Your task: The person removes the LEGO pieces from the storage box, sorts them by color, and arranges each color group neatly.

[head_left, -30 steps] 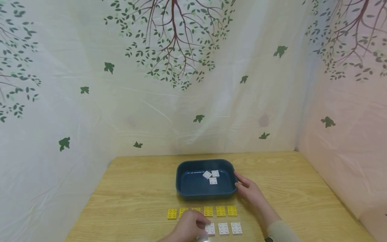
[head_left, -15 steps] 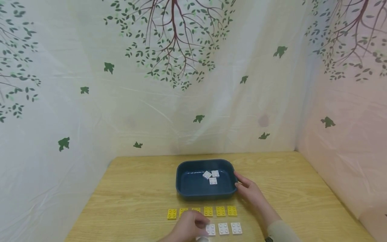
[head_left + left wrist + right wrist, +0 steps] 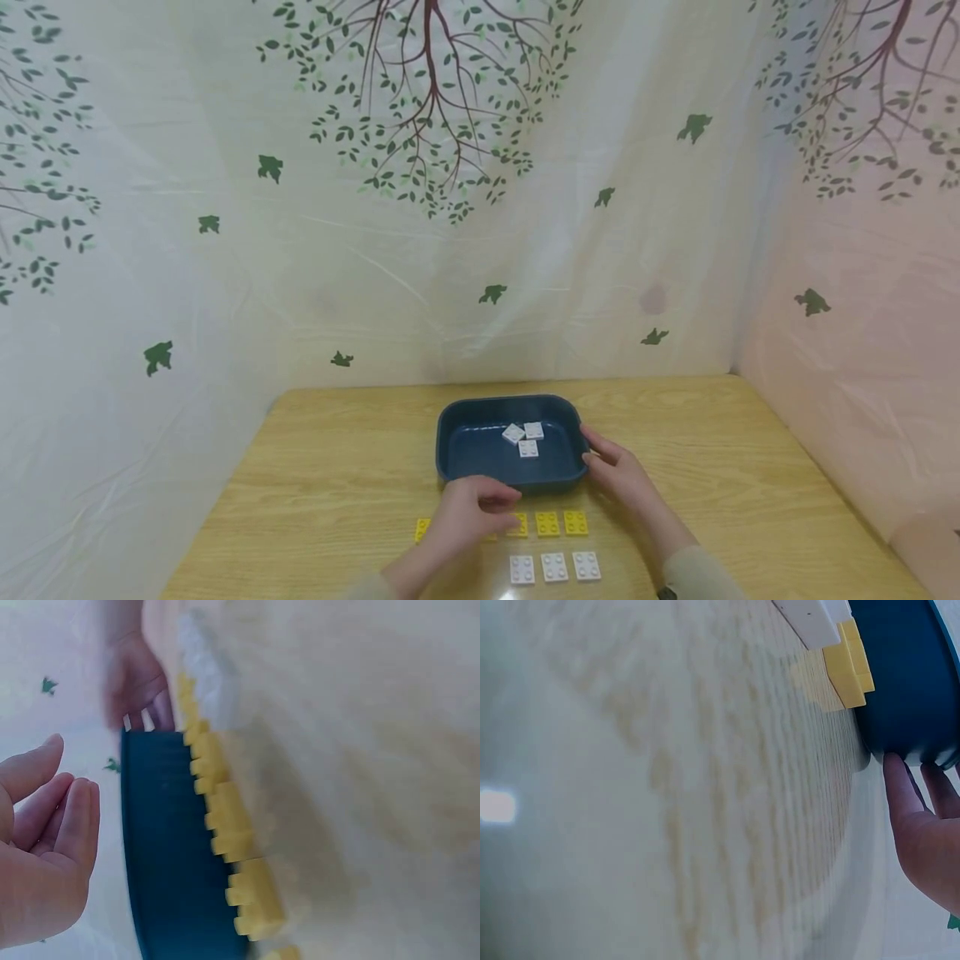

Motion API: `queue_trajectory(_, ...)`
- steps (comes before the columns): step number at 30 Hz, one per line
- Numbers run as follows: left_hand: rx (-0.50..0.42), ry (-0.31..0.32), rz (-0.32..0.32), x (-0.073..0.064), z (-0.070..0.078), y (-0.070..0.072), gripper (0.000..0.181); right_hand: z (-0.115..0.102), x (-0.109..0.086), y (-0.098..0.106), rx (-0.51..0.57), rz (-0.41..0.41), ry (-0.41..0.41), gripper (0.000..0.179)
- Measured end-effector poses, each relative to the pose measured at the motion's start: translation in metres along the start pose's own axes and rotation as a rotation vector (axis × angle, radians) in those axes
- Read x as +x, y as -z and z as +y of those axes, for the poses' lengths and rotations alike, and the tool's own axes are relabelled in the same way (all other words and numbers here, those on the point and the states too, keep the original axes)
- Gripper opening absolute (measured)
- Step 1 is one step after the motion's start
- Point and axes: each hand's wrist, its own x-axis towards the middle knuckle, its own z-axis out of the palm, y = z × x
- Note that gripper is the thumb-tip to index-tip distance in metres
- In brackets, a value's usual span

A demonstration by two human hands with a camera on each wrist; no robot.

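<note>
My left hand (image 3: 476, 508) hovers over the row of yellow bricks, just in front of the dark blue tray (image 3: 450, 479). In the left wrist view the thumb and loosely bent fingers (image 3: 75, 817) stand apart, with nothing seen between them. My right hand (image 3: 622, 477) touches the tray's right end with thumb and fingertips; in the right wrist view its thumb (image 3: 901, 787) lies against the outer wall. Several yellow bricks (image 3: 547, 523) stand in a line before the tray, some hidden by my left hand. Nearer me are three white bricks (image 3: 555, 567) in a row.
Inside the tray lie three loose white bricks (image 3: 528, 449), right of its middle. The wooden table (image 3: 337, 467) ends at a pale curtain (image 3: 420, 333) printed with trees and leaves, which encloses the back and both sides.
My left hand has moved away from the leftmost white brick in the near row, up towards the tray's front edge. That brick shifted very slightly right earlier. My right hand and the tray stay put.
</note>
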Motion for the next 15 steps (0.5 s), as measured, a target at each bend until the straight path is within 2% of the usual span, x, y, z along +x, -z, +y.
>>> queue_trajectory(3, -0.023, 0.034, 0.025, 0.011, 0.006, 0.004, 0.024, -0.001, 0.000, 0.000, -0.013, 0.002, -0.002, 0.053)
queue_trajectory(7, -0.008, 0.092, 0.048, 0.027, 0.009, 0.008, 0.023, -0.001, 0.000, 0.001, -0.028, 0.003, -0.002, 0.053)
queue_trajectory(15, 0.022, 0.153, 0.102, 0.064, 0.001, 0.004, 0.025, 0.000, 0.012, 0.004, -0.052, -0.006, 0.015, 0.052)
